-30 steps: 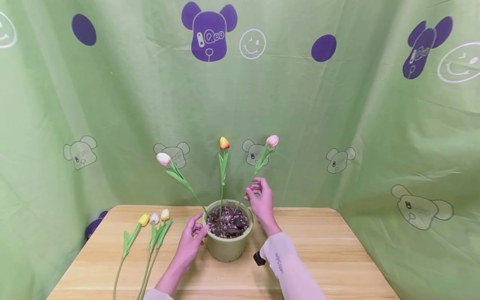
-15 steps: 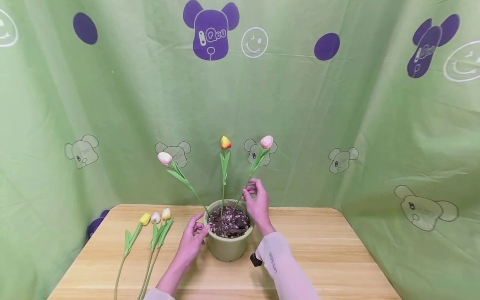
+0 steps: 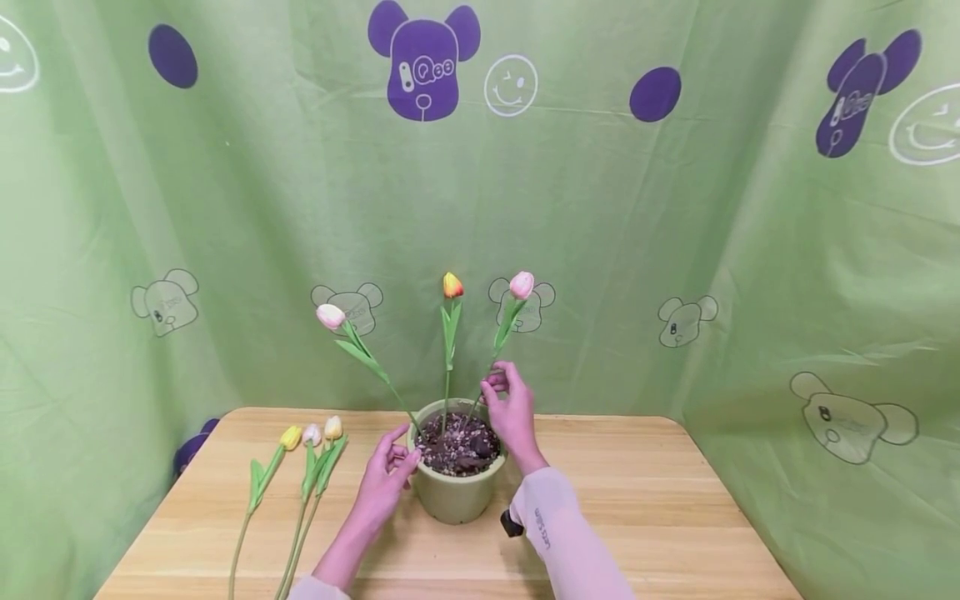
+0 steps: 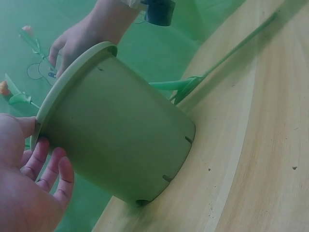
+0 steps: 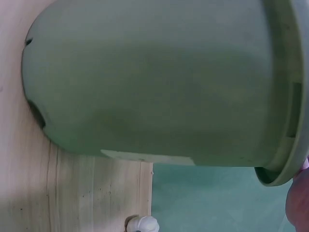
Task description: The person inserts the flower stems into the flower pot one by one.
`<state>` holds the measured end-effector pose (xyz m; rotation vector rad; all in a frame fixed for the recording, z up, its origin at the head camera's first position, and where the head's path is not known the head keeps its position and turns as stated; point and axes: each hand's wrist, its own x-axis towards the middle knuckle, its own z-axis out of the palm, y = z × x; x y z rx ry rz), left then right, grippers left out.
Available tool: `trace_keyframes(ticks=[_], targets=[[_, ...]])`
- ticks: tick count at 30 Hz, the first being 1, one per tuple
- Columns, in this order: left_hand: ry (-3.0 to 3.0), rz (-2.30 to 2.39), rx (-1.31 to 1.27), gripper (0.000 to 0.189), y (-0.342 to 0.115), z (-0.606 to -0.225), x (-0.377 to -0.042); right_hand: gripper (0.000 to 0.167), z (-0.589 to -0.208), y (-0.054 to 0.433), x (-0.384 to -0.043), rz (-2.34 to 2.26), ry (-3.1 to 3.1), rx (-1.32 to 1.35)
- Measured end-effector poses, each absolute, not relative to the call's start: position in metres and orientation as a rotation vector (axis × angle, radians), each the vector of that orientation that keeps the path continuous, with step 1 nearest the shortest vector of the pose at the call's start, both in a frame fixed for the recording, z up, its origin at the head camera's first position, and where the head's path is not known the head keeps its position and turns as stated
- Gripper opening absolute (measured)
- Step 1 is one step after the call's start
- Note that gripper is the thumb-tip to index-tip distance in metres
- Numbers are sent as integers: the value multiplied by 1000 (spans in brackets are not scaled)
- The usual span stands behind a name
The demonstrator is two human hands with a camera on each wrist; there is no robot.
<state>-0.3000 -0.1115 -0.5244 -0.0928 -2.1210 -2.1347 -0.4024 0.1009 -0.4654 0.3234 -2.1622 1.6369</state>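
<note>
A green flowerpot (image 3: 454, 498) filled with dark, speckled soil (image 3: 457, 454) stands on the table. My left hand (image 3: 382, 482) grips its left rim, thumb on top and fingers curled beneath the lip, as the left wrist view shows. Above the right side of the pot, my right hand (image 3: 513, 408) pinches the stem of a pink tulip (image 3: 521, 285), whose lower end goes down into the soil. Two other tulips stand in the pot: a red-and-yellow tulip (image 3: 452, 285) upright at the back, and a pale pink tulip (image 3: 330, 317) leaning left.
Left of the pot, a yellow tulip (image 3: 290, 438), a whitish tulip (image 3: 312, 434) and a cream tulip (image 3: 333, 427) lie on the wooden table (image 3: 630, 508). Green printed curtains (image 3: 585, 192) hang behind and at both sides.
My right hand has shifted slightly left, and the pink tulip it pinches now stands more upright, its head swung left. The left hand stays on the rim.
</note>
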Motion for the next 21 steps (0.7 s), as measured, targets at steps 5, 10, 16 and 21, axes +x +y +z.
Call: trace_keyframes(ticks=[5,10,16,21], targets=[[-2122,-2122,-95,62,-111,-525,-300,31,-467,104,-402,1686,-2158,326],[-2125,-2122,-104,63,-111,-526,-301,33,-465,109,-402,1701,-2181,335],[-2122,-2115,-103,63,-111,-528,-301,33,-465,110,-401,1692,-2216,353],[-2119,-2125,-99,62,-111,-526,-301,31,-466,109,-403,1710,-2168,330]])
